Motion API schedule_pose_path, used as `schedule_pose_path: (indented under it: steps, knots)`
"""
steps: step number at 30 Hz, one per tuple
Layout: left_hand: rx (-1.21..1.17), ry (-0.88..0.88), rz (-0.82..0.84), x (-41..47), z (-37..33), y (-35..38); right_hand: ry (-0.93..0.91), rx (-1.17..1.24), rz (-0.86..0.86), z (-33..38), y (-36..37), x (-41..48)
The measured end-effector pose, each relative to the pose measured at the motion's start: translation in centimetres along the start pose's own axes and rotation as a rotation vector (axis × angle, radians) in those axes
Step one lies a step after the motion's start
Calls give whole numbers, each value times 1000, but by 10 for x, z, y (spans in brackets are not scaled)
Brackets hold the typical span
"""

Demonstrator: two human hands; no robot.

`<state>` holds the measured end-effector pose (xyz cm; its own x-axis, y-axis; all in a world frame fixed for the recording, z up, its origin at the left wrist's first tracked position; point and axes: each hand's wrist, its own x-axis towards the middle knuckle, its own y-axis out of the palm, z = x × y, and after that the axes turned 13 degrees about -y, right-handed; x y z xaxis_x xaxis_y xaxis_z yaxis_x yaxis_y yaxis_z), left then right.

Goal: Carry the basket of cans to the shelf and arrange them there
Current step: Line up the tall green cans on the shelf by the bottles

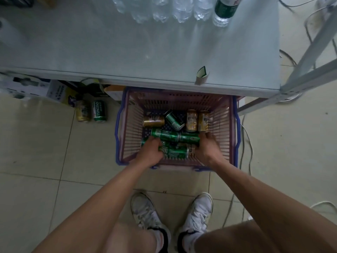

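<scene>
A pink basket with a blue rim (pixel 121 125) stands on the tiled floor, partly under a grey shelf (pixel 127 52). Several green and gold cans lie inside it. My left hand (pixel 151 150) is in the basket, curled around a green can (pixel 175 152) lying on its side. My right hand (pixel 207 147) reaches in on the right, fingers closed on another green can (pixel 189 137). Two gold cans (pixel 191 120) stand at the back right. On the floor to the left stand a gold can (pixel 83 111) and a green can (pixel 99 111).
Water bottles (pixel 182 10) line the back of the shelf, and a small paper tag (pixel 201 75) sits at its front edge. Boxes (pixel 60 91) lie under the shelf on the left. Cables (pixel 246 152) run over the floor to the right, beside a metal frame (pixel 310 52).
</scene>
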<state>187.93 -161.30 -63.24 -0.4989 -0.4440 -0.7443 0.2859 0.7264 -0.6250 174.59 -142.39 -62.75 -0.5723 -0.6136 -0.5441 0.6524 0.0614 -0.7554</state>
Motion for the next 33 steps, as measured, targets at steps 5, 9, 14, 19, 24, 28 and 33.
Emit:
schedule_pose_path:
  steps: [5,9,14,19,24,28,33]
  knots:
    - [290,147,45,60,9,11,-229,-278,141,-26,22,48]
    - [459,217,7,116,0,3,-343,-389,295,-36,37,89]
    - [794,445,117,143,-20,43,-325,-462,344,-27,48,131]
    - [984,702,-118,161,-17,66,-294,-755,416,-19,77,147]
    - [892,589,-331,176,-15,75,-228,-886,413,-7,93,159]
    - [913,538,-249,176,-16,71,-244,-750,384,-3,86,157]
    - [720,465,-11,184,-12,61,-263,-598,318,-14,82,155]
